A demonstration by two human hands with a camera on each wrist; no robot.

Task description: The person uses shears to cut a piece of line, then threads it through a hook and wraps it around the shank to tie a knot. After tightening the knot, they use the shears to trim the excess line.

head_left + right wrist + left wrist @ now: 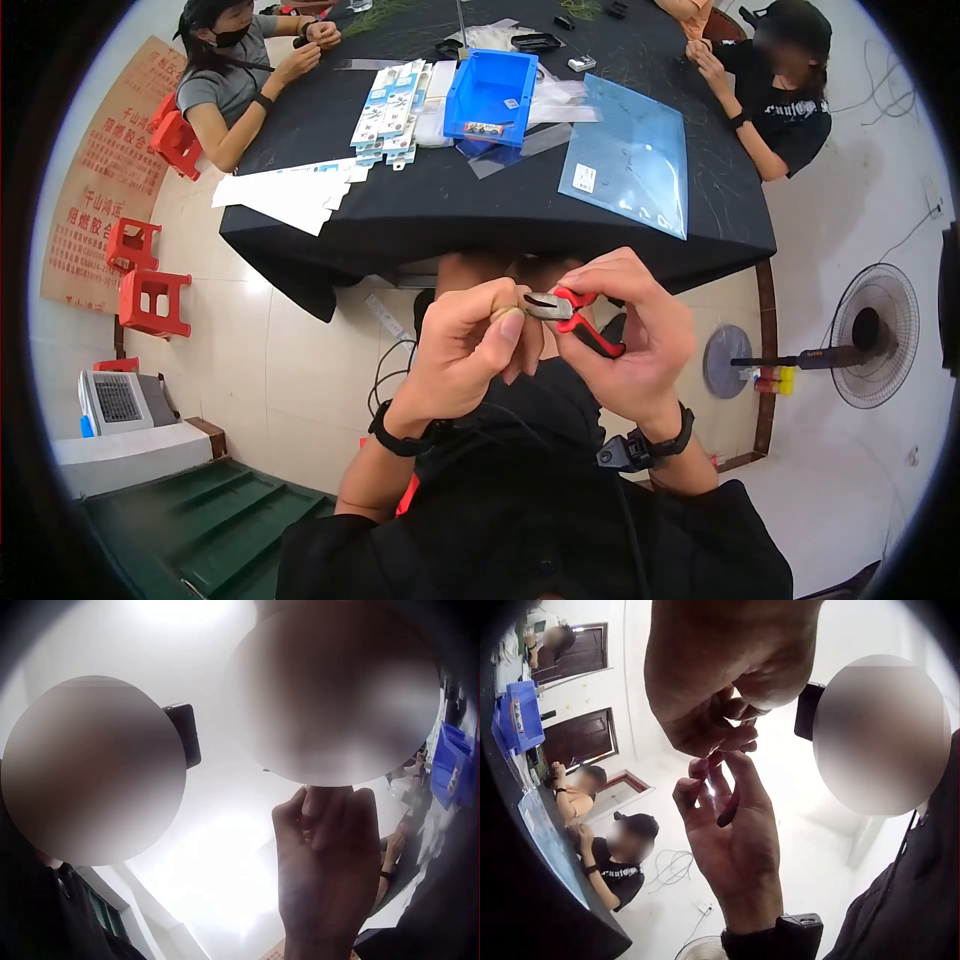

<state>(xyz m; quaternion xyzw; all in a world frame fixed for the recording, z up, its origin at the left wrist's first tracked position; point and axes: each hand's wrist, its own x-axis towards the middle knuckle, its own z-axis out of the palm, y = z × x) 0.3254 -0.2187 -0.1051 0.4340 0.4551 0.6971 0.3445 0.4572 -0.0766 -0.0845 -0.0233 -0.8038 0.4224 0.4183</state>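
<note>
A small piece of work appears to be in hand at the nose of the pliers point(565, 311): the tool is grasped by the right hand point(640, 335), its handles enclosed by bent fingers, while a small yellowish piece point(501, 313) is pinched between thumb and forefinger of the left hand point(466, 345), right at the metal tip. Whether that piece is bitten by the jaws cannot be told — it is mostly covered by fingertips. A steady pinch and a measured squeeze of the handles seem to be called for next. The pliers are formed of dull grey steel, stubby and tapered, with handles sleeved in smooth red and black. Beyond the pliers, the table point(460, 208) is draped in matte black cloth; farther beyond them, a glossy blue plastic bin point(490, 95) and a thin, shiny translucent blue sheet point(635, 150) are seen.
</note>
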